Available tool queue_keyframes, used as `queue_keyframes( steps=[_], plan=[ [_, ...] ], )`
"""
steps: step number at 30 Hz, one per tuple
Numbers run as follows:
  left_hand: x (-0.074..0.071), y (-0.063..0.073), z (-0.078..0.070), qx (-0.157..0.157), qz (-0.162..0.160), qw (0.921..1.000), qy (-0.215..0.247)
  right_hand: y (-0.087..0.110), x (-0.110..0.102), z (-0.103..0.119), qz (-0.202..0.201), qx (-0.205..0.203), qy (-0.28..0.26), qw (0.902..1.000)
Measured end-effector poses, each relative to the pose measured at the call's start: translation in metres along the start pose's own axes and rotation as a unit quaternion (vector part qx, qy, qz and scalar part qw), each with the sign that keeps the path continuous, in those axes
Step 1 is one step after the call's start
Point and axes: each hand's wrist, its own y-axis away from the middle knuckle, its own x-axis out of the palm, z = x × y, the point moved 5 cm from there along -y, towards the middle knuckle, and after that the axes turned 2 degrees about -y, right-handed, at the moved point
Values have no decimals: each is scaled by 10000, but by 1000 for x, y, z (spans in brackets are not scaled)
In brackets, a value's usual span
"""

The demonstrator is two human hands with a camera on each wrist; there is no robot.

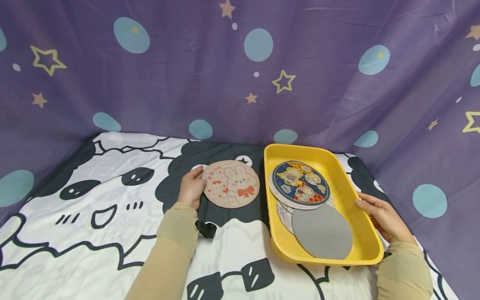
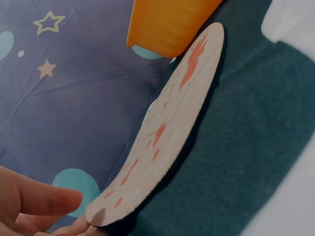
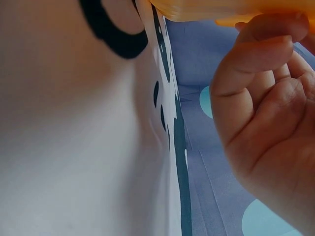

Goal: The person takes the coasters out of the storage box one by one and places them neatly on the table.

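A round pink mat (image 1: 230,185) with a bunny and red bows lies on the dark part of the cloth. At its left edge is my left hand (image 1: 192,186); in the left wrist view the fingers reach the mat's edge from below, and the straight thumb (image 2: 59,199) stands slightly apart from it. My right hand (image 1: 382,214) holds the right rim of a yellow tray (image 1: 363,243), fingers curled there. Inside the tray, a round mat with a blue border and cartoon figures (image 1: 300,183) overlaps a plain grey disc (image 1: 322,231) and other round mats.
A black-and-white cartoon cloth (image 1: 101,200) covers the table. Behind it hangs a purple curtain (image 1: 225,83) with stars and blue ovals, and it also closes in the sides. The tray stands just right of the pink mat.
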Motion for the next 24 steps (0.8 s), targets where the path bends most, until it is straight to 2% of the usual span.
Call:
queue_keyframes(
  steps=[13, 24],
  plan=[
    [-3, 1, -5, 74, -315, 9992, -226, 1, 0, 1, -14, 36, 30, 10000],
    [-6, 1, -8, 167, -601, 9981, 9, -1, -1, -1, 28, 37, -3, 10000]
  ],
)
